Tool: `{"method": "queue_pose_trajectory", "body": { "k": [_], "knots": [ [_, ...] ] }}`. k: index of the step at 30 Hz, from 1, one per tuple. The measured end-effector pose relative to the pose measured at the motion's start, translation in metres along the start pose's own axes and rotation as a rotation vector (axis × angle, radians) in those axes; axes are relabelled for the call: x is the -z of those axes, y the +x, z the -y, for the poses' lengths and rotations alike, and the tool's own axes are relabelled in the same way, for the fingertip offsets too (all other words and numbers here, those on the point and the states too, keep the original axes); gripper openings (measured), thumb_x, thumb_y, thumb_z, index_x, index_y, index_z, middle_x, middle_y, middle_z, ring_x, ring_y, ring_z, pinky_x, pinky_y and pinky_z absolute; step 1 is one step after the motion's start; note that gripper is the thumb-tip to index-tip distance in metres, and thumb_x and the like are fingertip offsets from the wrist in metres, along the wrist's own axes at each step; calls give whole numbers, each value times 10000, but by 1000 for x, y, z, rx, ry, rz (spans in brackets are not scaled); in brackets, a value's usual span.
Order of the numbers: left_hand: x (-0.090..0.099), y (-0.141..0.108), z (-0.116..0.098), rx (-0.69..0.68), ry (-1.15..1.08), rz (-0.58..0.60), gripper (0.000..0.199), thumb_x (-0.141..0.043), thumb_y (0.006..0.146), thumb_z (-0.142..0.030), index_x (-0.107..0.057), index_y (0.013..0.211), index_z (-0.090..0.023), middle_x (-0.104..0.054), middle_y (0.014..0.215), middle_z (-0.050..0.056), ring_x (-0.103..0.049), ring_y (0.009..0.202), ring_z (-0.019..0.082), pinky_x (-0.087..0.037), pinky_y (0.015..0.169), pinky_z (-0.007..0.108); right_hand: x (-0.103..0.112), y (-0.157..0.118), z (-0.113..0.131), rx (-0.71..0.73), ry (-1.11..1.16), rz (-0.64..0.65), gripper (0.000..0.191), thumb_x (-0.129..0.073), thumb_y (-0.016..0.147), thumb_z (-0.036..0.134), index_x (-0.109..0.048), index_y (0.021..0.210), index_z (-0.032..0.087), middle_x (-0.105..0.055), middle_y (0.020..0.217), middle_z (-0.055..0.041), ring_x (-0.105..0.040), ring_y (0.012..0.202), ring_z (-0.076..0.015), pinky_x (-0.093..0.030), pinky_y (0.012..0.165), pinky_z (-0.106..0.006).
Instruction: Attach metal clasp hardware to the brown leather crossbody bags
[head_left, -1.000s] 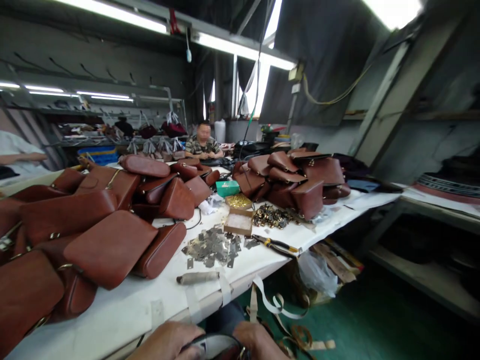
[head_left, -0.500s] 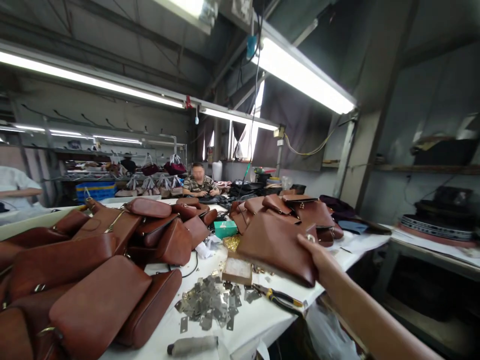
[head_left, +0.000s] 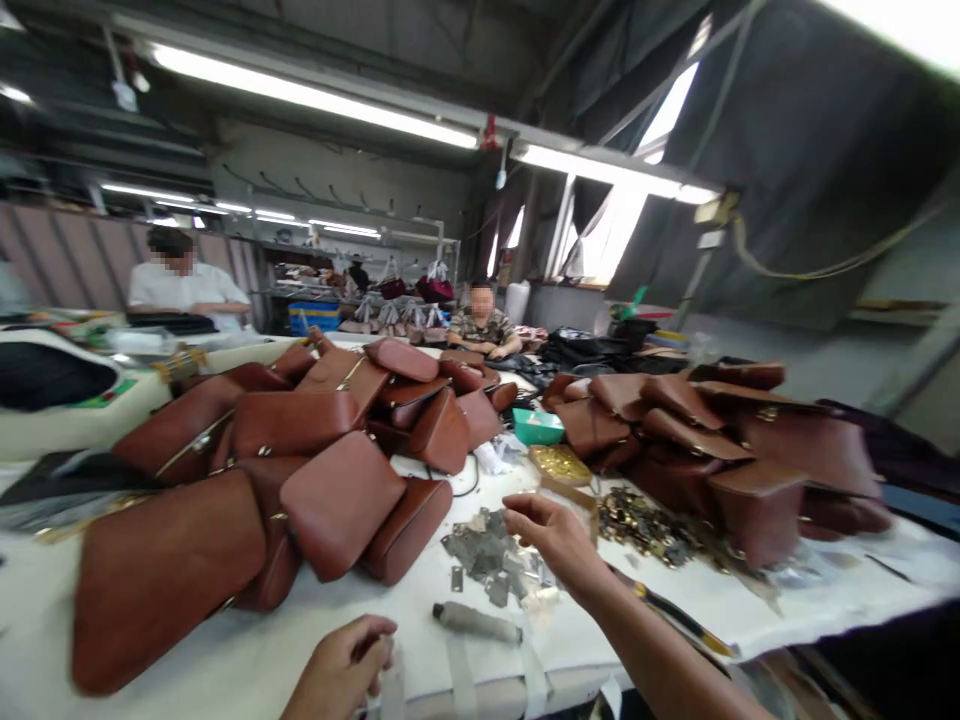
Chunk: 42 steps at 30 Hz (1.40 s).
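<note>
My right hand (head_left: 551, 535) is over the pile of thin grey metal plates (head_left: 487, 560), fingers stretched forward and a little bent, with nothing visible in them. At the near edge of the table my left hand (head_left: 341, 668) is loosely curled, thumb and fingers apart, beside a strip of clear tape (head_left: 394, 685). Between the hands lies a grey wrapped tool (head_left: 478, 622) with a dark tip. Pliers with yellow-and-black handles (head_left: 686, 618) are partly behind my right forearm. Several brown leather bags (head_left: 341, 500) are heaped on the left.
Another heap of brown leather bags (head_left: 810, 450) is on the right, behind a scatter of small metal fittings (head_left: 652, 525). A box of gold-coloured pieces (head_left: 559, 463) and a green box (head_left: 538, 427) stand between the heaps. Two people sit farther back, one in a white shirt (head_left: 217, 295).
My right hand has let go of a brown leather bag and moved left over the metal plates. My left hand has come into view. The view has turned left.
</note>
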<state>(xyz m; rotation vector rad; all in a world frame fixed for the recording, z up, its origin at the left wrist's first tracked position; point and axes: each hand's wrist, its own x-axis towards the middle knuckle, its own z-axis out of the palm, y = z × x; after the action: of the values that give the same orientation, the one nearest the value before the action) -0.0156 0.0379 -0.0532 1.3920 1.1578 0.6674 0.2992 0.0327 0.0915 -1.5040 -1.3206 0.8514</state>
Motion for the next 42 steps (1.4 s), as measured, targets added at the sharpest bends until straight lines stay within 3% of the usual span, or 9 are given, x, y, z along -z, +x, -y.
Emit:
{"method": "queue_pose_trajectory", "body": {
  "k": [5,11,15,19,22,28,32,37,42],
  "knots": [
    [14,14,12,8,-229,-146,632,-714,756,-664,-692,1091,-128,-633,680,8,-583,558,148,-452,497,248,-60,68,-21,182,-380,54,393,-724,841,418,-751,1182,223,-769,1075,-83,-718,968,-264,-553,900,-415],
    [16,18,14,34,-416,-270,653,-782,734,-620,-648,1171,-154,-654,928,61,-653,673,162,-509,496,243,-123,132,-42,479,-665,320,829,-902,652,398,-641,1425,256,-596,1481,-154,-550,1355,-372,-409,1148,-556],
    [19,20,10,57,-495,-333,695,-792,714,-658,-606,1169,-167,-632,1039,91,-667,736,177,-549,494,256,-121,165,-53,276,-462,361,875,-954,528,534,-723,1330,272,-628,1470,-126,-532,1375,-405,-348,1189,-575],
    [27,26,1,85,-541,-318,742,-737,732,-754,-619,1153,-154,-651,1086,124,-695,790,203,-563,475,260,-110,188,-65,25,-266,262,643,-752,741,691,-799,1159,204,-758,1243,-132,-656,1217,-361,-454,1099,-509],
    [39,38,-7,171,-616,-328,755,-670,781,-794,-644,1103,-112,-682,999,133,-705,718,203,-546,436,266,-116,190,-69,-63,-245,189,546,-805,677,642,-825,971,182,-798,1016,-133,-701,1063,-362,-513,979,-505],
    [60,55,-10,222,-773,-370,599,-617,921,-672,-646,1062,-90,-676,757,57,-606,482,122,-411,370,193,-123,165,-57,-135,-92,223,267,-795,619,431,-817,772,213,-773,731,-28,-697,783,-262,-558,798,-396],
    [63,63,-19,177,-843,-304,431,-555,1014,-503,-640,1135,-98,-728,972,110,-651,542,106,-418,394,184,-85,125,-38,-116,46,184,428,-743,647,390,-832,1017,196,-816,912,-54,-726,898,-278,-566,865,-399],
    [52,77,-30,116,-843,-283,352,-597,1000,-445,-629,1117,-114,-715,1161,147,-695,649,111,-477,452,189,-21,38,-19,-79,383,-3,559,-835,687,353,-769,1226,222,-796,1167,-94,-746,1044,-324,-585,915,-429],
    [36,55,-34,29,-714,-387,522,-683,915,-580,-616,1170,-131,-705,1171,147,-712,790,166,-570,577,252,-12,-41,-28,-53,537,-169,521,-858,738,374,-750,1242,301,-752,1306,-63,-732,1129,-324,-604,925,-418]
  ]
}}
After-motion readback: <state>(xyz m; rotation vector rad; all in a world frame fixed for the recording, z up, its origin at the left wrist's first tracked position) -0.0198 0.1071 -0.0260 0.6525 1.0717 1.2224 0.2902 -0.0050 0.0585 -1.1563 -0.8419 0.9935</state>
